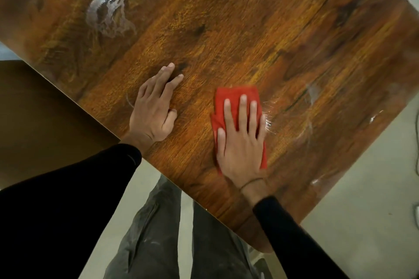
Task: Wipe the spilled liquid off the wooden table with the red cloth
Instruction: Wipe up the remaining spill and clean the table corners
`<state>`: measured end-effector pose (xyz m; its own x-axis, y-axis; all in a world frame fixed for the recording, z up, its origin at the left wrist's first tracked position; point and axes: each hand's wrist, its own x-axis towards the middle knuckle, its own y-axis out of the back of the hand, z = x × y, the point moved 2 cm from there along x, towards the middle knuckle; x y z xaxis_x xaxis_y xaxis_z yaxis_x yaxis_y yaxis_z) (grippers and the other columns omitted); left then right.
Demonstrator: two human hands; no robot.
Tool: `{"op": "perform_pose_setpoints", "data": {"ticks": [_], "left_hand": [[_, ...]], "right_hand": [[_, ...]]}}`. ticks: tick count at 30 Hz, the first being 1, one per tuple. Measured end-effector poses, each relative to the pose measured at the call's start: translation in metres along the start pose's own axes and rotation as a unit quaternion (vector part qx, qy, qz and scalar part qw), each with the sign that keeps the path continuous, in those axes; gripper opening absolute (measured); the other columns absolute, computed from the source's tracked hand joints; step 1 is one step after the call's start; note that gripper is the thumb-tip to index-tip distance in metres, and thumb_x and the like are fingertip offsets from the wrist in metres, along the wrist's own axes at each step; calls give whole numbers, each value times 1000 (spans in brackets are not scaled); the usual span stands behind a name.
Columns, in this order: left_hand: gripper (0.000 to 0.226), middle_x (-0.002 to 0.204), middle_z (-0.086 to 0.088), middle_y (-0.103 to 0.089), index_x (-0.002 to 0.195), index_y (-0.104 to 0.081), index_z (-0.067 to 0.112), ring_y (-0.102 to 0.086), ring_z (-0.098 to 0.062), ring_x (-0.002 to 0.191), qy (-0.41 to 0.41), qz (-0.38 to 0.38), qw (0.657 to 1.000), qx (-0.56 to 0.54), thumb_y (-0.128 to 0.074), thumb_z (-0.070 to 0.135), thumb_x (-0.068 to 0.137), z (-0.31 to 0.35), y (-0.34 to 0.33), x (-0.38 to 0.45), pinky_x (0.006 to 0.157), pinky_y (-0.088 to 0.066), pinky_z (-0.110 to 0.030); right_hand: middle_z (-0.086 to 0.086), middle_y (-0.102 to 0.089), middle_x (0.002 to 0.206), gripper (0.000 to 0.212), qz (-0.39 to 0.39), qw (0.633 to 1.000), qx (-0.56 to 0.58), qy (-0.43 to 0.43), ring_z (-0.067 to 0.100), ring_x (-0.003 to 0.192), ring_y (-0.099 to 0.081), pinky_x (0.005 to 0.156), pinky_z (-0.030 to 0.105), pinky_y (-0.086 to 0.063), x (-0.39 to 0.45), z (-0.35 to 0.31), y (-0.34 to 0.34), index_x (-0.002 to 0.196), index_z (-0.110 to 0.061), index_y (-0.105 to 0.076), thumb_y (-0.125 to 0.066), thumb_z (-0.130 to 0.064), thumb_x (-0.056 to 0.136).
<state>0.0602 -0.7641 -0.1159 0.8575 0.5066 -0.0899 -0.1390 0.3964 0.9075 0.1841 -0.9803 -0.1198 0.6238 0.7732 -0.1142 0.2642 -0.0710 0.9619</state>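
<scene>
From the head camera, the right hand (241,140) lies flat with fingers spread, pressing the red cloth (235,102) onto the wooden table (249,29) near its front edge. Wet streaks (269,120) glisten just beside the cloth, and another smear (111,16) shines at the far left. The left hand (154,108) rests open on the table, fingers straight, apart from the cloth.
</scene>
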Motion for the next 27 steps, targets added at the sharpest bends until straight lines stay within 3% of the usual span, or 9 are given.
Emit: {"op": "perform_pose_setpoints", "data": {"ticks": [4, 8, 13, 18, 20, 23, 27], "left_hand": [[73, 183, -16, -25, 170, -38, 13, -24, -37, 169, -5, 21, 1000, 7, -46, 36, 101, 2, -2, -2, 134, -20, -53], [70, 182, -17, -26, 170, -39, 13, -25, -38, 168, -2, 32, 999, 17, -42, 41, 106, 3, -2, -3, 132, -22, -53], [70, 183, -16, -25, 170, -39, 13, -25, -38, 169, -4, 32, 999, 23, -43, 43, 107, 1, -3, -2, 132, -22, -52], [72, 182, -18, -26, 169, -39, 12, -26, -39, 168, -4, 31, 999, 27, -47, 41, 104, 2, -1, -1, 131, -23, -55], [72, 182, -19, -26, 169, -40, 11, -26, -40, 168, -3, 31, 999, 27, -47, 41, 103, 3, 1, 0, 131, -24, -55], [73, 182, -19, -26, 169, -40, 11, -26, -41, 168, -1, 28, 999, 29, -47, 40, 102, 5, 2, -1, 131, -24, -56], [75, 182, -19, -24, 169, -39, 11, -24, -40, 169, 3, 12, 1000, 29, -46, 40, 101, 7, 2, 0, 132, -22, -57]], "right_hand": [[13, -7, 190, 68, 48, 997, 2, -68, 38, 176, -6, 141, 62, -8, 73, 19, 19, 182, -23, -16, -33, -44, 120], [10, -6, 190, 67, 59, 987, -8, -146, 36, 177, -4, 141, 62, -7, 103, 70, 40, 183, -26, -14, -26, -46, 120], [10, -5, 191, 68, 78, 962, -5, -261, 36, 177, -3, 141, 61, -6, 81, 112, 49, 183, -24, -12, -22, -50, 121], [13, -8, 190, 68, 99, 939, -4, -328, 39, 176, -7, 140, 64, -11, 22, 77, 33, 182, -20, -16, -26, -48, 121], [14, -6, 190, 68, 84, 954, -9, -287, 39, 176, -5, 141, 63, -9, 6, 51, 23, 183, -20, -14, -28, -47, 121], [13, -3, 190, 69, 47, 992, -20, -118, 37, 177, -3, 143, 57, -4, -5, 24, 7, 183, -21, -13, -29, -47, 120], [10, 2, 191, 71, -15, 998, -17, 62, 34, 177, 1, 142, 60, -8, -34, 18, -1, 183, -24, -11, -29, -51, 120]]}}
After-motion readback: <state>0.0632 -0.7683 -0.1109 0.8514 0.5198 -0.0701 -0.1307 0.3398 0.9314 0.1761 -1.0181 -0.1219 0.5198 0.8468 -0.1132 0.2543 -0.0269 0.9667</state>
